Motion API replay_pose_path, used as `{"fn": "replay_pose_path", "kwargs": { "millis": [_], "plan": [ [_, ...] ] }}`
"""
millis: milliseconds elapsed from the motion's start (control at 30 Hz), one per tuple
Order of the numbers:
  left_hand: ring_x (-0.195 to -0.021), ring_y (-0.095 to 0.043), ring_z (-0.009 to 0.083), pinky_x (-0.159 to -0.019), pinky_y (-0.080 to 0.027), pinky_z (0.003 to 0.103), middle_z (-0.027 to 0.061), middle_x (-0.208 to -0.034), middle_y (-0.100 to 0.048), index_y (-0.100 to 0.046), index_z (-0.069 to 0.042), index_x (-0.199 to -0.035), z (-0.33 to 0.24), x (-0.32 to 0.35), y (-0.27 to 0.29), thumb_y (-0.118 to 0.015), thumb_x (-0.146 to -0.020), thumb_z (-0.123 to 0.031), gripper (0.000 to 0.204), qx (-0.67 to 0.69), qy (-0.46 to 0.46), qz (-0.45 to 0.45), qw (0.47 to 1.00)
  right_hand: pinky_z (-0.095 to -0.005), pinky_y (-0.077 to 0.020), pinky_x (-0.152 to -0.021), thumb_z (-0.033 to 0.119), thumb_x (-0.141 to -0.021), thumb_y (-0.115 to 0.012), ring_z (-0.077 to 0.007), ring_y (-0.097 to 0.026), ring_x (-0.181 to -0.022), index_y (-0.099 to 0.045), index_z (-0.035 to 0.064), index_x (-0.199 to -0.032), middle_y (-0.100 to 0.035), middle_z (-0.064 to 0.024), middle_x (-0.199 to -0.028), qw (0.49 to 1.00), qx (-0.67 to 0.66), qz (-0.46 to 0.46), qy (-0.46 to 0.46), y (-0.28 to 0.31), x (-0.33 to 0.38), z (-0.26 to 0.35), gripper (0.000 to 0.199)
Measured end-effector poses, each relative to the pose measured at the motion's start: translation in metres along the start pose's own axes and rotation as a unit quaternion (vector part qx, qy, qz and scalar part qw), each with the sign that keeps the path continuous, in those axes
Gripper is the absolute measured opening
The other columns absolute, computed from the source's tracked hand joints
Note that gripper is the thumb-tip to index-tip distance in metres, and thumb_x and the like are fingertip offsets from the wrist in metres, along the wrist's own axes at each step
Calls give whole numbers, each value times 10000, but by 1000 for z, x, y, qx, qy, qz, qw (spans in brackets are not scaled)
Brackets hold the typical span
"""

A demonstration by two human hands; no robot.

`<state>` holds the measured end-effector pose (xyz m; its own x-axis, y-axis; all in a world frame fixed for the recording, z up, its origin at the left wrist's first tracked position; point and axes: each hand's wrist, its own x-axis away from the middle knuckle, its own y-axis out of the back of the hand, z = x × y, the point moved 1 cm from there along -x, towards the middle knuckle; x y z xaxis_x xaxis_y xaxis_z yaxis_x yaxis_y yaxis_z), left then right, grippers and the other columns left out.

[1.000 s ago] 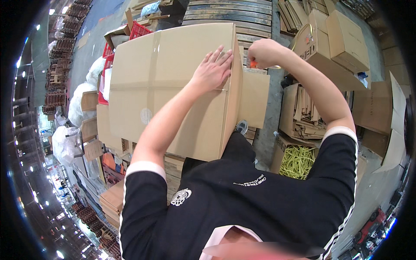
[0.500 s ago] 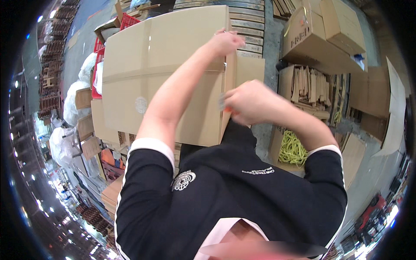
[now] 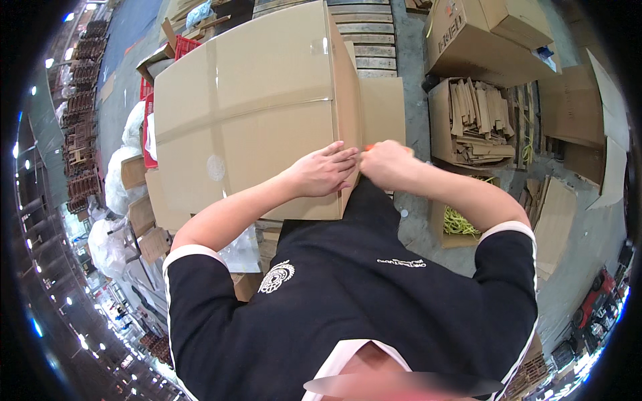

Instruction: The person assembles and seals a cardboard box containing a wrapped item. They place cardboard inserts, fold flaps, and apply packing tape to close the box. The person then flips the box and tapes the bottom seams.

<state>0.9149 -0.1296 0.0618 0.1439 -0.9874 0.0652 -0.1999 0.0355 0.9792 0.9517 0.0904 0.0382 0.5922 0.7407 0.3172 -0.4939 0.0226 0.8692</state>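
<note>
A large brown cardboard box [image 3: 267,127] lies before me, its top crossed by strips of clear packing tape [image 3: 216,113]. My left hand [image 3: 326,170] rests flat on the box's top beside its right edge, fingers stretched out. Just past that edge, my right hand [image 3: 388,166] is closed, close to the left fingertips. A small orange tool [image 3: 369,147] peeks out of the right fist; most of it is hidden and its kind cannot be made out.
Wooden pallet slats [image 3: 366,40] show beyond the box. On the right stand an open carton of cardboard strips [image 3: 478,120], a carton with yellow-green strapping [image 3: 460,222] and a bigger stacked carton [image 3: 475,50]. Red crates [image 3: 148,127] and plastic-wrapped bundles [image 3: 124,177] are on the left.
My left hand has come back from the box's far right corner to lie near its close right edge. The right hand has shifted slightly right, still holding the orange tool.
</note>
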Motion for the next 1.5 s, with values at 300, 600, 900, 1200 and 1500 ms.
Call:
{"fn": "replay_pose_path", "kwargs": {
  "millis": [300, 600, 900, 1200, 1500],
  "plan": [
    [-1086, -759, 265, -1086, -483, 518, 52, -1041, -819, -860, -185, -1003, -19, -46, -41, -628, -984, -301, 260, -13, 26, 325, 945, -480, -634, -763, 217, -840, -706, -354, -790, -868, -827, 77, -878, -799, -157, -893, 974, -19, 66, -218, -38, -35, -33, 189],
    [-1332, -655, 290, -1146, -468, 494, 91, -1313, -760, -774, -76, -1246, -28, 47, -13, -668, -1023, -249, 302, 302, 143, -259, 906, -372, -607, -880, 399, -792, -787, -265, -787, -954, -855, 129, -1105, -824, -122, -1009, 787, -240, -448, -350, 222, -92, -134, 419],
    [-1271, -681, 332, -1087, -519, 451, 152, -1254, -766, -766, -27, -1230, -11, 221, -4, -661, -1018, -119, 254, 234, 409, -349, 810, -400, -596, -864, 457, -762, -813, -318, -769, -940, -831, 48, -996, -802, -195, -1022, 820, -181, -273, -469, 239, -216, -193, 472],
    [-1239, -684, 341, -1081, -512, 452, 157, -1228, -767, -747, 1, -1235, 3, 227, -4, -646, -1028, -106, 254, 263, 418, -365, 789, -360, -590, -766, 431, -749, -861, -219, -740, -794, -852, 106, -932, -800, -89, -889, 844, -251, -244, -407, 215, -202, -216, 373],
    [-1259, -674, 326, -1083, -511, 464, 139, -1252, -762, -754, -40, -1260, 52, 180, 21, -684, -1015, -128, 270, 280, 281, -377, 837, -338, -562, -747, 297, -715, -840, -178, -692, -779, -851, 71, -939, -770, -76, -841, 811, -317, -212, -444, 150, -111, -66, 318]
  ]
}}
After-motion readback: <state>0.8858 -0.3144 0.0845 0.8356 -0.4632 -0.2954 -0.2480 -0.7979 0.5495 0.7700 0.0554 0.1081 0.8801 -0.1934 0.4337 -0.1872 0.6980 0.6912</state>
